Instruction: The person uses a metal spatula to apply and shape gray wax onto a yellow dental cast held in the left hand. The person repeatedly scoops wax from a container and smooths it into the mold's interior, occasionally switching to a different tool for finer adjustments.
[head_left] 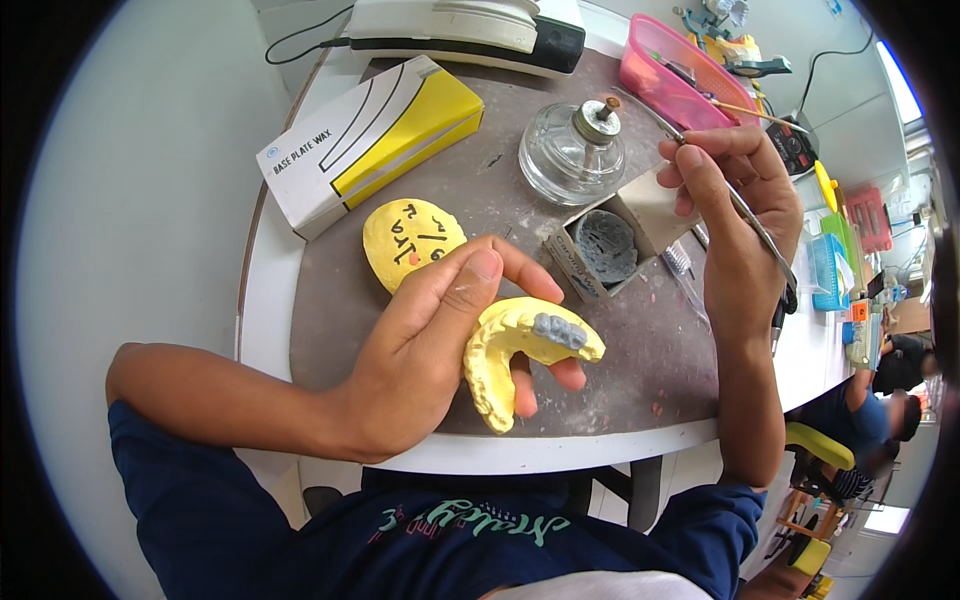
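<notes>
My left hand (430, 335) is closed around a yellow plaster dental cast (487, 360), horseshoe-shaped, held above the near edge of the table. Grey wax teeth (560, 330) sit on the cast's right arm. In my right hand (742, 205), raised at the right, is a thin metal wax carver (752, 222), pinched between thumb and fingers. Its tip points up and left, near the spirit lamp. Below that hand stands a small open carton (580, 268) holding a round block of grey wax (606, 246). Another yellow plaster piece (405, 235) with handwriting lies beyond my left hand.
A glass spirit lamp (572, 155) stands beyond the carton. At the far left lies a white and yellow box (370, 140), with a white device (450, 30) behind it. A pink basket (685, 75) of tools sits far right. Other people (870, 410) sit farther right.
</notes>
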